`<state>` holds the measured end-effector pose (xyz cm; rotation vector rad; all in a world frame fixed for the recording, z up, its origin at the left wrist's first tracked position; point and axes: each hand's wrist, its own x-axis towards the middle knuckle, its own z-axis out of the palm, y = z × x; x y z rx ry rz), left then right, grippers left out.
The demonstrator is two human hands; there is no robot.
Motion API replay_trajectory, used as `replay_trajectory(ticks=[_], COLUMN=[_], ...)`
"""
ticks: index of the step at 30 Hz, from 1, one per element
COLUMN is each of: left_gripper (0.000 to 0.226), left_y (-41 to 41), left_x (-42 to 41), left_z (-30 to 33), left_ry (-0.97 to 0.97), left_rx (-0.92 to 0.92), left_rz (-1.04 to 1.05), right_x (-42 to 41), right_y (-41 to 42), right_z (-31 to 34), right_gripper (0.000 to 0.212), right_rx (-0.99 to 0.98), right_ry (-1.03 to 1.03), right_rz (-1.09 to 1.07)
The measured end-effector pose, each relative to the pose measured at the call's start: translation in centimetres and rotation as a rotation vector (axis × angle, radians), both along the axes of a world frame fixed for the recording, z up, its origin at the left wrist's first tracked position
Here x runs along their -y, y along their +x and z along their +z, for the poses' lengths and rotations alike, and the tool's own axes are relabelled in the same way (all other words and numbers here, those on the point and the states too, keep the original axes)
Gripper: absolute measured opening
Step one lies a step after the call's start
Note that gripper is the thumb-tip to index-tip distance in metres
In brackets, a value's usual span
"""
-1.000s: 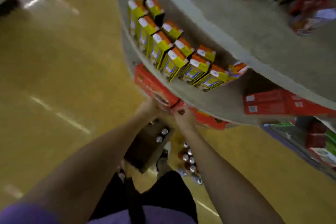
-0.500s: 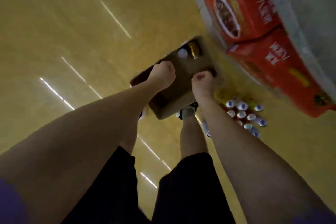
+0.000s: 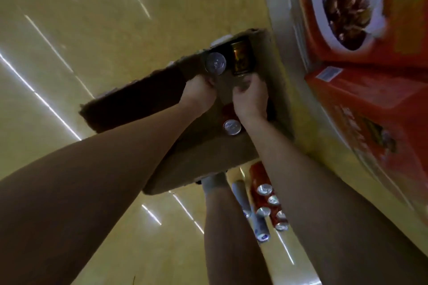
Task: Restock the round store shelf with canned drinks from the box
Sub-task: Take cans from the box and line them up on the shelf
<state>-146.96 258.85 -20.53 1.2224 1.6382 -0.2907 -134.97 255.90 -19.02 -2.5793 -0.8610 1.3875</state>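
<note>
Two hands: both down inside the cardboard box (image 3: pixel 203 157) on the floor, head view only
Left hand (image 3: pixel 199 92): fingers curled at the base of the silver-topped can (image 3: pixel 215 63); whether it grasps the can or just touches it, cannot tell, fingertips hidden
Right hand (image 3: pixel 251 99): fingers curled toward the bottom of the gold can (image 3: pixel 242 58); contact likely, a closed hold not visible, cannot tell
Box position: beside the round shelf (image 3: pixel 289 30), open top toward the camera, person's legs just behind it
Cans in box, counted: three visible, namely the silver-topped one, the gold one on its side, and another silver-topped can (image 3: pixel 232 127) near the right wrist; a red shape above that one may be a fourth, unsure
Cans on floor (image 3: pixel 266 201): a cluster beside the box, about six tops seen, red and pale ones, some blurred
Shelf stock: red boxes (image 3: pixel 370 109) on the lower tier, two clearly seen
Step in hand, my guess: picking cans out of the box for the shelf
Doing it well: wrap fingers round each can's body, not the rim; lift straight up so the box wall is cleared; the gold one lies tilted, so turn it upright before shelving
Risk: one can per hand, slippery sides, a drop could dent it
</note>
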Motion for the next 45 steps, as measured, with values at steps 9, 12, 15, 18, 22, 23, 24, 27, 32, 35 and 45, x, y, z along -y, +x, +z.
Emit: replay_trajectory(ticks=[9, 12, 15, 18, 22, 23, 24, 27, 32, 35, 45], left_gripper=[0.026, 0.036, 0.053, 0.071, 0.076, 0.074, 0.072, 0.070, 0.076, 0.083, 0.081], left_y=[2.0, 1.6, 0.7, -0.7, -2.3, -2.5, -2.8, -4.4, -7.9, -10.1, -16.2], left_x=[2.1, 3.4, 4.9, 6.8, 7.8, 7.9, 8.0, 7.7, 6.6, 5.7, -0.7], left_z=[-6.8, -7.9, -7.7, -7.2, -5.2, -4.3, -3.3, -0.3, 5.6, 9.2, 25.6], left_ry=[0.188, 0.276, 0.316, 0.223, 0.065, 0.048, 0.036, 0.006, -0.036, 0.014, 0.176], left_rx=[-0.028, 0.057, 0.110, 0.057, 0.003, -0.008, -0.020, -0.036, -0.016, -0.007, 0.126], left_rz=[0.161, 0.203, 0.149, -0.097, -0.141, -0.152, -0.163, -0.174, -0.330, -0.456, -0.743], right_x=[-2.0, -2.3, -2.1, -1.0, 1.9, 2.5, 3.1, 4.1, 4.7, 4.2, 1.6], right_y=[0.0, -0.7, -1.0, -1.4, -2.2, -2.4, -2.6, -3.6, -6.3, -8.1, -10.4], right_z=[-10.5, -12.2, -12.7, -11.7, -7.9, -6.7, -5.5, -1.5, 6.2, 11.2, 29.7], right_gripper=[0.075, 0.065, 0.076, 0.092, 0.062, 0.058, 0.056, 0.064, 0.056, 0.045, 0.047], right_rx=[0.176, 0.256, 0.252, 0.143, 0.003, -0.005, -0.007, 0.002, -0.133, -0.254, -0.352], right_ry=[-0.077, -0.140, -0.198, -0.260, -0.292, -0.297, -0.307, -0.328, -0.291, -0.242, -0.108], right_rz=[0.112, 0.122, 0.102, 0.043, -0.005, 0.003, 0.027, 0.189, 0.192, 0.123, 0.001])
